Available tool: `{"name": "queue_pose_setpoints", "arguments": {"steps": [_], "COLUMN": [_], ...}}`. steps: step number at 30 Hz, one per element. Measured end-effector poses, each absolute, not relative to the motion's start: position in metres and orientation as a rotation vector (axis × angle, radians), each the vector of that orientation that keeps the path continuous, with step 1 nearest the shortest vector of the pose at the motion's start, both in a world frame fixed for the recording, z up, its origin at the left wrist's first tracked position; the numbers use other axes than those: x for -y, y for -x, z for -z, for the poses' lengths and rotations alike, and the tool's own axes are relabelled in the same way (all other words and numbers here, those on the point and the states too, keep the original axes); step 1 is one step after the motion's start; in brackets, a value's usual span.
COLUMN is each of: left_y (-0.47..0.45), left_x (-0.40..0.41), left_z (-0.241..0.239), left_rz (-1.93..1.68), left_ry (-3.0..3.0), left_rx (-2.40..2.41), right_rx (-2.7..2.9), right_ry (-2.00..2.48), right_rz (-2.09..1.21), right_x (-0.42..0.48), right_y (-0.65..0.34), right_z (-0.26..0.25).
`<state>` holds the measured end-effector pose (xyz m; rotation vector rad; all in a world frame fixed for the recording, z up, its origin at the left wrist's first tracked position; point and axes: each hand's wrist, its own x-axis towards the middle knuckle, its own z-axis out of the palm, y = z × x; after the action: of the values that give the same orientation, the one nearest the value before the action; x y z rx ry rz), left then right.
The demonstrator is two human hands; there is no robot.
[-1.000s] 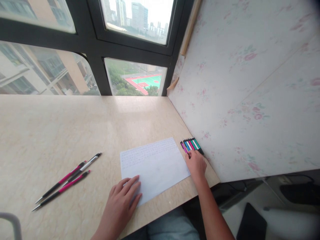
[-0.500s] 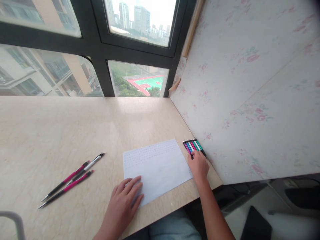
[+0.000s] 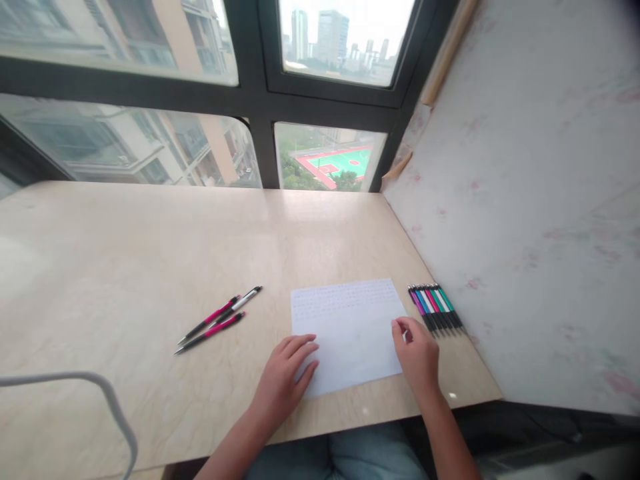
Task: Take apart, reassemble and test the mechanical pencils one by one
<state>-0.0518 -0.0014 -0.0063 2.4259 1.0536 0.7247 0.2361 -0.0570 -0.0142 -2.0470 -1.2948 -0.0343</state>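
A sheet of white paper (image 3: 357, 347) lies on the tabletop, with rows of handwriting across its upper part. My left hand (image 3: 290, 367) rests on its lower left corner, fingers stretched and slightly apart. At the paper's right edge is my right hand (image 3: 417, 350), its fingers curled and the tips drawn together; no pen shows in them. Just beyond that hand, a neat row of several coloured pens (image 3: 435, 308) lies side by side near the wall. Left of the paper, three loose pens lie at a slant: two pink and black ones and a silver and black pen (image 3: 240, 303).
A grey cable or bar (image 3: 113, 400) curves over the front left of the marble-like tabletop (image 3: 200, 240). The floral wall (image 3: 540, 267) bounds the right side. Dark-framed windows (image 3: 330, 100) stand along the back.
The view has swung left, so everything sits further right. My right hand has drawn back from the pen row to the paper's edge. My left hand stays on the paper.
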Motion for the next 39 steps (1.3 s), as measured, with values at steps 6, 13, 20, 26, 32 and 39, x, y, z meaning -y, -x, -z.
{"name": "queue_pose_setpoints", "arguments": {"steps": [6,13,20,26,32,39], "left_y": [0.105,0.148,0.145,0.113,0.057,0.034], "left_x": [-0.037,-0.057,-0.06,-0.043,-0.007,0.012], "left_z": [-0.021,-0.038,-0.026,-0.04,-0.034,-0.008], "left_rz": [-0.694,-0.181,-0.276,-0.708,-0.903,-0.985], "left_ry": [-2.535,-2.677,-2.561,-1.831,-0.853,-0.586], "left_rx": [-1.599,-1.88,-1.728,-1.209,-0.955,-0.939], "right_rx": [1.286,1.153,1.086,1.07,1.15,1.325], "right_ry": [1.881,1.879,1.865,1.822,1.619,1.555], "right_rz": [-0.079,-0.147,-0.172,-0.148,-0.6,-0.88], "right_x": [0.066,0.069,0.068,0.067,0.071,0.073], "right_y": [-0.203,-0.209,-0.209,-0.206,-0.174,-0.139], "right_z": [0.023,0.027,0.028,0.02,-0.007,-0.02]}}
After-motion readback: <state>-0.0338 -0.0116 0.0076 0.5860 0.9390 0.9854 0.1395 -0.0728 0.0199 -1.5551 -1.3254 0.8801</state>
